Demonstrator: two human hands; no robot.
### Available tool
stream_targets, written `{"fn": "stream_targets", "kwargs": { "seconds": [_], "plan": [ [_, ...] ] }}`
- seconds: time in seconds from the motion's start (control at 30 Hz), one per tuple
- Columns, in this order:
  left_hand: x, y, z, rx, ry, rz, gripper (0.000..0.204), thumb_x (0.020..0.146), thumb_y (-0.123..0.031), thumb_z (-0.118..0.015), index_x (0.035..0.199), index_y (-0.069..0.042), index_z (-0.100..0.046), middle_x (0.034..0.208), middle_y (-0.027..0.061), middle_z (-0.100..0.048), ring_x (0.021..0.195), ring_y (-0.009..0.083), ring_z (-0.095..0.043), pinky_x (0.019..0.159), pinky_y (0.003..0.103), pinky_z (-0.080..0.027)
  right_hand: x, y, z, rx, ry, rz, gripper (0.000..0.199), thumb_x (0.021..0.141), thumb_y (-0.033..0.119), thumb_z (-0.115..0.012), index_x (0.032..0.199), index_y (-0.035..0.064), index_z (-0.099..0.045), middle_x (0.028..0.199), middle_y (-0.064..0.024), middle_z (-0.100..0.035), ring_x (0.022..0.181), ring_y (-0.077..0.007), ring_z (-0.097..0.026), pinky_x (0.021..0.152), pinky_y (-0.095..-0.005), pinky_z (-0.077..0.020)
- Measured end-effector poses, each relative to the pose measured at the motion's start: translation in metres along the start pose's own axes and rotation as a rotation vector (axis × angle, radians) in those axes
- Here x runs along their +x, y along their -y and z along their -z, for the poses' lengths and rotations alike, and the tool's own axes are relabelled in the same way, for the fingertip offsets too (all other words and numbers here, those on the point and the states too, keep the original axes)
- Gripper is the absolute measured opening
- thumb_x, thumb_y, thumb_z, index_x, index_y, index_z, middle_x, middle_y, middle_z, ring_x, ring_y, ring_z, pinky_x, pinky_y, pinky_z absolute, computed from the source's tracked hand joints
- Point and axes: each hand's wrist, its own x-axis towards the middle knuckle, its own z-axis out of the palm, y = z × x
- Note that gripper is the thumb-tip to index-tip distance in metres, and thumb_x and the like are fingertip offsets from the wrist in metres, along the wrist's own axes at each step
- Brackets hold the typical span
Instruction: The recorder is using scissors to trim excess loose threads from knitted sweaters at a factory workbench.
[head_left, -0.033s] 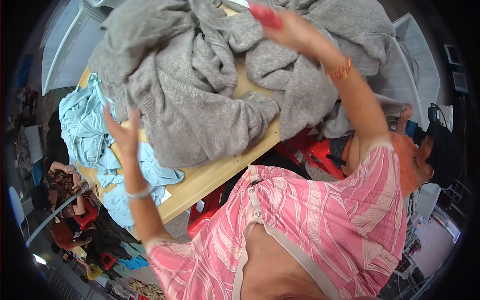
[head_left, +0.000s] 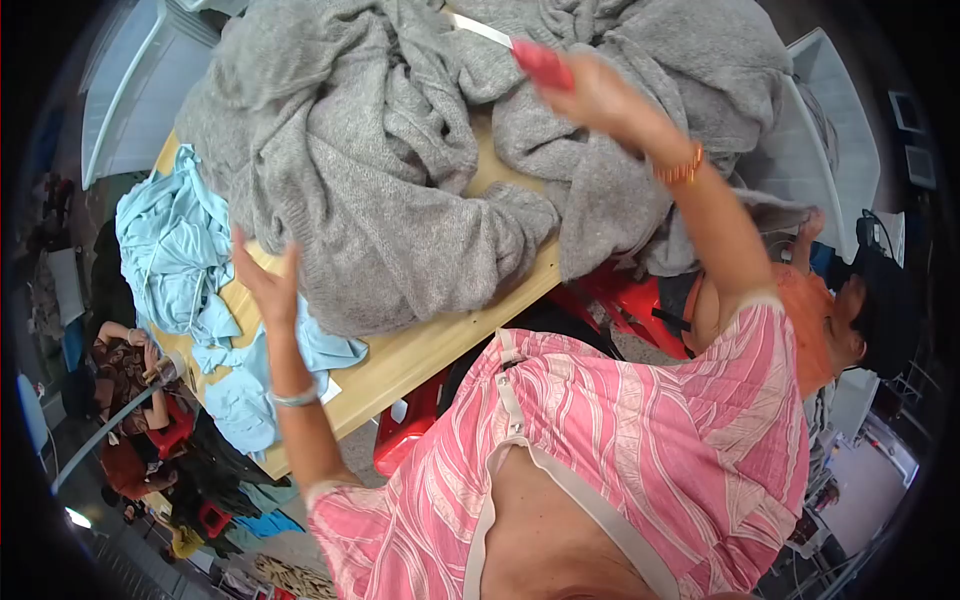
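A red-handled tool with a flat pale metal blade (head_left: 520, 50) sits in the right hand (head_left: 590, 95), raised over the far part of a light wooden table (head_left: 430, 345); the fingers close around the red handle, and the blade points away toward the upper left, above the cloth. Whether it is a knife or one arm of a pair of shears cannot be told. Beneath it a big heap of grey knitted fabric (head_left: 400, 170) lies crumpled across most of the table, in two thick bundles with a strip of bare wood showing between them. The left hand (head_left: 265, 280) is held up at the near left edge of the grey heap, palm open and fingers spread, gripping nothing; a thin silver bangle (head_left: 296, 398) circles that wrist, and an orange bangle (head_left: 682, 168) the right one. To the left of the open hand, pale blue thin cloth (head_left: 190, 270) lies bunched and hangs over the table's edge. Red plastic stools (head_left: 620, 290) stand under the table.
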Motion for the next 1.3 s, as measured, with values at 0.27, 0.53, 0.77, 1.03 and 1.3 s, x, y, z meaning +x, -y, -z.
{"fn": "stream_targets", "kwargs": {
  "seconds": [0.27,0.53,0.77,1.03,1.3],
  "plan": [
    [-0.136,0.013,0.002,-0.773,0.340,1.006,0.069,0.077,-0.024,-0.073,0.131,0.005,-0.039,0.130,0.0178,-0.045,0.118,0.0254,-0.045,0.098,0.037,-0.037,-0.100,-0.027,-0.124,0.194,0.241,-0.108,0.061,0.076,0.019,-0.071,0.131,0.0061,-0.047,0.118,-0.0182,-0.060,0.109,-0.0303,-0.058,0.092,-0.0352,-0.0444],
    [-0.111,0.011,0.029,-0.487,0.505,0.533,0.035,0.084,-0.015,-0.065,0.114,0.002,-0.056,0.098,0.0085,-0.065,0.091,0.0147,-0.058,0.085,0.028,-0.045,-0.094,-0.045,-0.174,0.225,0.349,-0.160,0.052,0.074,0.019,-0.073,0.119,0.0004,-0.054,0.106,-0.0174,-0.063,0.101,-0.0290,-0.060,0.090,-0.0346,-0.0447],
    [0.034,-0.002,0.152,-1.052,0.181,0.545,0.034,0.094,-0.018,-0.049,0.120,0.003,-0.050,0.117,0.0152,-0.057,0.107,0.0236,-0.057,0.095,0.033,-0.044,-0.066,-0.001,-0.045,0.787,0.663,0.075,0.037,0.082,0.016,-0.067,0.115,0.0026,-0.056,0.107,-0.0001,-0.059,0.094,-0.0124,-0.055,0.083,-0.0305,-0.0462],
    [0.111,-0.032,0.018,-0.997,0.046,0.495,0.064,0.087,-0.026,-0.063,0.138,-0.008,-0.028,0.118,0.0131,-0.050,0.108,0.0241,-0.051,0.089,0.043,-0.046,-0.014,-0.108,-0.046,0.288,-0.313,-0.081,0.024,0.081,0.015,-0.065,0.098,-0.0020,-0.060,0.076,-0.0024,-0.061,0.068,-0.0120,-0.054,0.062,-0.0299,-0.0454],
    [0.086,-0.045,-0.054,-0.015,-0.025,-0.169,0.068,0.078,-0.019,-0.072,0.136,-0.006,-0.039,0.135,0.0192,-0.043,0.125,0.0339,-0.041,0.103,0.042,-0.033,-0.023,-0.076,-0.062,0.184,-0.244,-0.163,0.044,0.076,0.027,-0.071,0.111,0.0028,-0.059,0.098,-0.0219,-0.062,0.093,-0.0385,-0.059,0.080,-0.0413,-0.0475]
  ]
}}
